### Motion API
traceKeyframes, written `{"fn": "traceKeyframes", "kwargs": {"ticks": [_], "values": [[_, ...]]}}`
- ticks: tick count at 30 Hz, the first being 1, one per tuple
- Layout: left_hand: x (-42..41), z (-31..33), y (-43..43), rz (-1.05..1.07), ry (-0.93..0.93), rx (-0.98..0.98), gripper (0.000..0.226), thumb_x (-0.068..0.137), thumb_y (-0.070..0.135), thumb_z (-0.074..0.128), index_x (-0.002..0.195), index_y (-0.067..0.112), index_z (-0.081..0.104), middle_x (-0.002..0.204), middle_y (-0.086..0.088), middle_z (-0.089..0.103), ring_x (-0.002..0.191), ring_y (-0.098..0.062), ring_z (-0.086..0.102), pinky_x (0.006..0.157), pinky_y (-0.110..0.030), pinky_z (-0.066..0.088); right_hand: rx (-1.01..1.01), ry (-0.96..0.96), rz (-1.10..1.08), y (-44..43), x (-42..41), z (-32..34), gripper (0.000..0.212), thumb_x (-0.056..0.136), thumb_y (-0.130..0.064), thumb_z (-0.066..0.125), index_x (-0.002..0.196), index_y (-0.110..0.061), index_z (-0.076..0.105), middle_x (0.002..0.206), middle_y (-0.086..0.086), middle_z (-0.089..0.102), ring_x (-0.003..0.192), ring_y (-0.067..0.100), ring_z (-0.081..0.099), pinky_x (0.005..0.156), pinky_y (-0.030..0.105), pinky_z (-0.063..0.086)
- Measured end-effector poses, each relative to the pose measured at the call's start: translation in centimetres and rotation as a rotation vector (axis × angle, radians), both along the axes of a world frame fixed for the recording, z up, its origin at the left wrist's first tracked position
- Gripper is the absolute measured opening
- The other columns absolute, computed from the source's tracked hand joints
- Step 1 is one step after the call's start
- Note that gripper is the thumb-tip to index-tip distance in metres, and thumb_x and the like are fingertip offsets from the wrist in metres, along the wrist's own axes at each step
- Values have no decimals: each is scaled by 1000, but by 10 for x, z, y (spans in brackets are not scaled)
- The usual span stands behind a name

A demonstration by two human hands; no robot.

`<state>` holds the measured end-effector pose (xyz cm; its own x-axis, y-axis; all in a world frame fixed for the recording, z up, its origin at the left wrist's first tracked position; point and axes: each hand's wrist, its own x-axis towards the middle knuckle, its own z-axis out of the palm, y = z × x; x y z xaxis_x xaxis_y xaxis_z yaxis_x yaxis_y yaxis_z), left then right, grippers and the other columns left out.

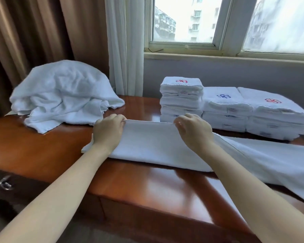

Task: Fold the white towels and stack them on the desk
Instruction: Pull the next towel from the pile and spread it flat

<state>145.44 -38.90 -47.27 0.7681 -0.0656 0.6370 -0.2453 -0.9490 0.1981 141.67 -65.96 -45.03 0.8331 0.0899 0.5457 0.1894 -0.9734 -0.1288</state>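
Both the left hand (107,132) and right hand (194,133) pinch the far fold of a half-folded towel (147,146) lying across the desk (147,188); behind it three folded stacks (225,106) stand finished, while a crumpled heap (63,95) waits unfolded

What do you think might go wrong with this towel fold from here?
The left hand and right hand pinch only the far edge of the towel; its right end trails toward the desk front and may skew the fold or slip off. The loose heap at the desk's left end might slide.
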Motion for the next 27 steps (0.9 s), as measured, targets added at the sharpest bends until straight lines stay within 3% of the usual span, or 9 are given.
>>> {"fn": "traceKeyframes", "kwargs": {"ticks": [5,8,10,12,15,18,21,27], "values": [[12,-15,-4,2,18,64,46,85,-5,53,120,21,67,106,-2,64,102,-26,58,97,-37,38,59,203,26,-5,24,-28,24,95,-20,51,106,-26,71,108,-5,64,105,22,56,76,33,47],[7,-12,-10,-132,0,30,48,75,-14,54,106,19,72,98,0,64,98,-25,58,88,-38,46,103,172,45,-7,28,-36,23,92,-20,57,108,-24,73,105,-2,64,102,24,56,76,34,46],[2,-12,-14,-234,133,-48,35,84,-5,54,98,20,73,98,4,66,96,-22,61,78,-40,49,92,152,55,-8,29,-37,21,91,-20,58,106,-23,74,100,-1,65,98,25,56,76,36,46],[0,-16,-16,-248,266,-129,25,93,10,54,100,24,74,105,9,65,95,-18,62,79,-36,50,93,154,59,-8,28,-37,21,92,-20,57,104,-23,73,98,-2,65,98,25,56,79,37,45],[2,-20,-15,-159,389,-159,28,99,31,50,119,33,68,132,16,59,120,-10,55,95,-28,43,107,170,64,-9,28,-37,22,93,-21,55,106,-25,73,100,-3,65,102,22,56,83,37,45],[5,-22,-19,-128,577,-37,45,102,48,37,145,37,45,158,13,31,147,-6,22,117,-31,21,114,172,68,-9,28,-37,22,93,-21,55,107,-25,73,101,-3,65,102,22,57,84,36,45],[8,-22,-22,-123,626,66,53,103,52,28,153,35,29,164,7,16,151,-8,10,121,-33,8,122,175,66,-9,28,-37,22,93,-20,56,106,-25,73,101,-3,65,102,22,57,85,37,46],[14,-25,-15,-139,647,170,58,102,57,21,156,36,17,165,6,7,152,-10,2,121,-37,3,122,164,33,-5,23,-38,23,91,-19,55,104,-26,73,99,-5,66,100,22,58,81,36,46]]}}
